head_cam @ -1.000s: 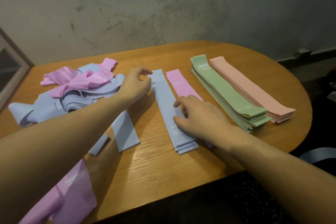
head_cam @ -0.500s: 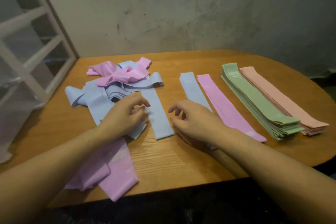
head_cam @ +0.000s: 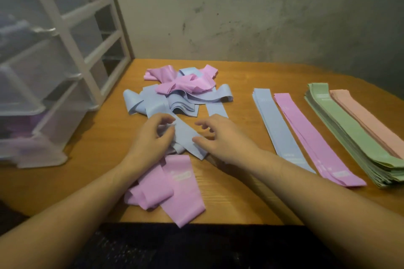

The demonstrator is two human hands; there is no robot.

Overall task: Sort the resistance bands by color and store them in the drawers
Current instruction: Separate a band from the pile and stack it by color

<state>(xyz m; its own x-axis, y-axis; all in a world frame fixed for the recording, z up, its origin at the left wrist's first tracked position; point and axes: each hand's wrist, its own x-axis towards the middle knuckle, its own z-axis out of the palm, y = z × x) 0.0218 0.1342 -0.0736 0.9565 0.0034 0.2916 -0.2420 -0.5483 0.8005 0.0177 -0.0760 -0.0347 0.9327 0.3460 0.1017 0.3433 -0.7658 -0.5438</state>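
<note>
Head view. Four sorted stacks of flat elastic resistance bands are laid side by side on the oval wooden table [head_cam: 251,76], from 2 to 4 o'clock of the hands: one light-blue stack [head_cam: 277,129], one pink stack [head_cam: 310,137], one green stack [head_cam: 347,133] and one peach stack [head_cam: 371,124]. The bands within each stack cannot be counted. White label patches are seen near the ends of the blue, pink and green stacks; the printing is too blurred to be read.

One unsorted heap of tangled blue and pink bands [head_cam: 181,91] is located at 12 o'clock of the hands. Two loose pink bands [head_cam: 175,188] lie overlapped at 6 o'clock, near the table edge; a white label is carried on one, not legible.

One loose light-blue band [head_cam: 188,137] lies between the hands. It is pinched at its near-left part by the curled fingers of the left hand [head_cam: 153,137]. The right hand [head_cam: 220,137] is held with fingers loosely spread, thumb and fingertips touching the band's right edge; nothing is enclosed.

One white-framed unit of translucent plastic drawers [head_cam: 43,72] stands at 10 o'clock. Purple contents are faintly visible in a lower drawer.
</note>
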